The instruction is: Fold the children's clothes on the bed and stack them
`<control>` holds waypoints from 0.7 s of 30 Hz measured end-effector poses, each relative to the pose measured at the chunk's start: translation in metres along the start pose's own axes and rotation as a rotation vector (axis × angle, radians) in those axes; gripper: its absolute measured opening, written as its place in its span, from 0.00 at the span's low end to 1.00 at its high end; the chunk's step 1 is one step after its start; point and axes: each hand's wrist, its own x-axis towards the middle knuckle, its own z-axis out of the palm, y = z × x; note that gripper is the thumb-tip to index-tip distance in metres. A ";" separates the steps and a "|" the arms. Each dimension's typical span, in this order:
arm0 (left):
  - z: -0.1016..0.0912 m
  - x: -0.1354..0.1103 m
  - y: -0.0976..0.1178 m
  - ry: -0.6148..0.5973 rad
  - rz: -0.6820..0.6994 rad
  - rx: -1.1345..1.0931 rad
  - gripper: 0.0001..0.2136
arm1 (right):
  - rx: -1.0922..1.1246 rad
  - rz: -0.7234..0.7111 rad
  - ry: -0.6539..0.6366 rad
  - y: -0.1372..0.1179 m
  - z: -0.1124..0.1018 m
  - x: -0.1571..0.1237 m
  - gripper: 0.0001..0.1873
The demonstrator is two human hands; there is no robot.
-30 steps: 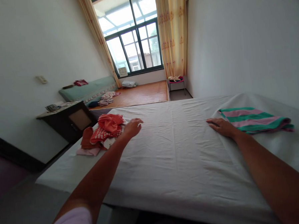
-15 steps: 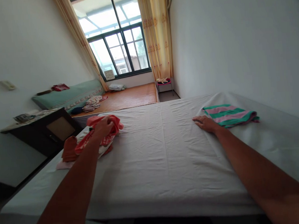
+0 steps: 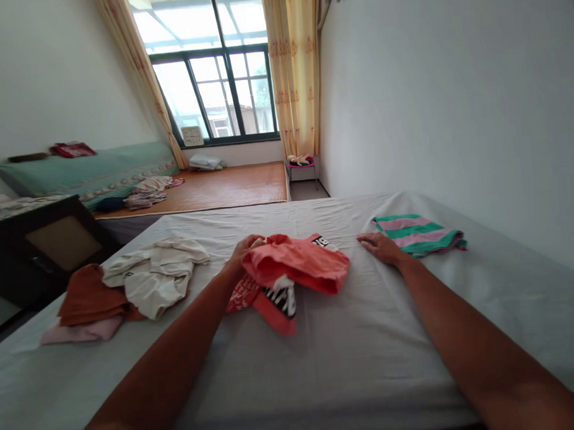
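My left hand (image 3: 246,248) is closed on a coral-red shirt (image 3: 299,259) with black-and-white print. The shirt is bunched up over the middle of the white sheet (image 3: 342,353), and part of it trails under the hand. On the right, my right hand (image 3: 381,245) lies flat on the sheet with its fingers stretched out, holding nothing. Just beyond its wrist is a folded green-and-pink striped cloth (image 3: 417,232). To the left of my left arm, a crumpled cream garment (image 3: 158,276) lies beside a rust-brown folded cloth (image 3: 90,294) and a pale pink one (image 3: 81,331).
A brown mat-covered bed (image 3: 237,185) with clothes and a pillow (image 3: 206,162) stands behind, below the window. A dark cabinet (image 3: 52,237) is at the left. A white wall (image 3: 454,103) runs along the right side. A small pink stool (image 3: 301,164) stands near the curtain.
My left hand has carried the red shirt from the pile at the left to the middle of the sheet, uncovering the cream garment. My right hand still rests by the striped cloth.
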 end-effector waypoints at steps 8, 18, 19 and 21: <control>-0.027 -0.016 -0.009 -0.096 0.092 0.548 0.15 | -0.254 0.128 0.090 -0.006 0.002 0.001 0.22; -0.028 -0.013 -0.027 -0.289 0.136 0.614 0.16 | -0.359 0.267 -0.156 -0.068 -0.019 0.008 0.22; -0.029 -0.013 -0.027 -0.297 0.131 0.600 0.16 | -0.344 0.264 -0.194 -0.079 -0.023 0.015 0.21; -0.031 -0.014 -0.025 -0.304 0.123 0.582 0.17 | -0.290 0.219 -0.272 -0.105 -0.031 0.030 0.16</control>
